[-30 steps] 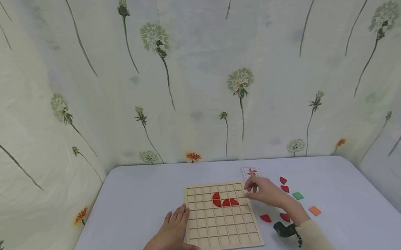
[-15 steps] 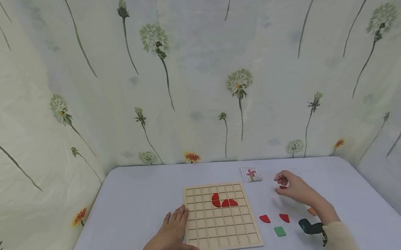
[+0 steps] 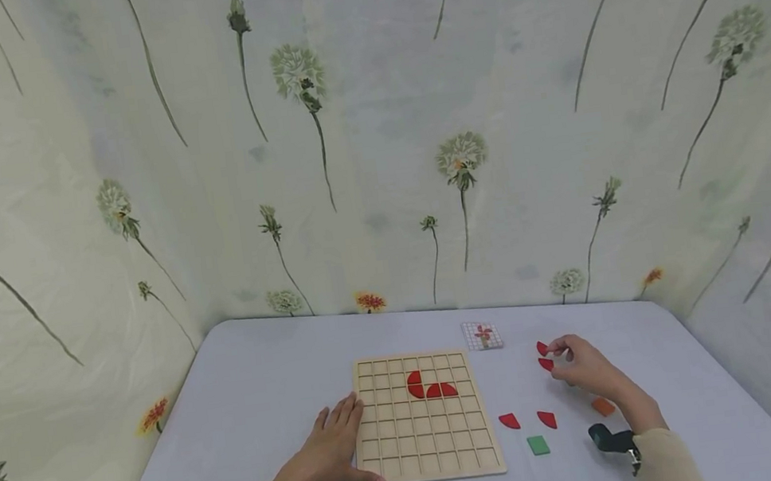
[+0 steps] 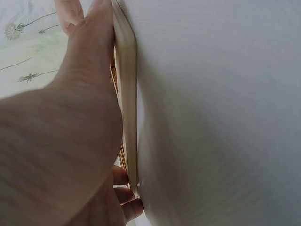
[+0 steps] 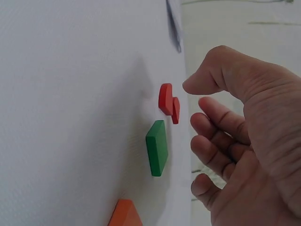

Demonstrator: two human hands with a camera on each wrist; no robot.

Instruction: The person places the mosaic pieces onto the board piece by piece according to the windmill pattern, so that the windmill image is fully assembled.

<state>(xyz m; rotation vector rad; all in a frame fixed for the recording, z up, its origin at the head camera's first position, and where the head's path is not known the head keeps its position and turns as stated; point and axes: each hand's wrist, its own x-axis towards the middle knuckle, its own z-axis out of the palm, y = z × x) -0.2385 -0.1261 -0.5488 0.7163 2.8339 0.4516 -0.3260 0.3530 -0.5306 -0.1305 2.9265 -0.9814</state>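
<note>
My left hand [image 3: 331, 448] rests along the left side of a wooden grid board [image 3: 419, 458], thumb near its front corner; in the left wrist view, fingers touch the board's edge [image 4: 128, 94]. Red quarter-circle pieces [image 3: 414, 385] lie in the board's upper cells. Right of the board, my right hand [image 3: 585, 370] is beside two loose red quarter-circle pieces [image 3: 546, 364], its fingertips close to them. In the right wrist view, thumb and fingers of that hand [image 5: 249, 127] are apart and relaxed, with nothing visible between them. Whether a fingertip touches a piece I cannot tell.
A pattern card [image 3: 482, 335] with a red flower design lies behind the board's right corner. Two more red quarter-circle pieces [image 3: 547, 419] and a green square tile [image 3: 538, 445] lie to the board's right. An orange tile [image 3: 602, 406] sits near the right wrist.
My right hand has moved from the board's upper right corner to the loose red pieces. The green tile now lies nearer the front and farther left. My left hand stays put.
</note>
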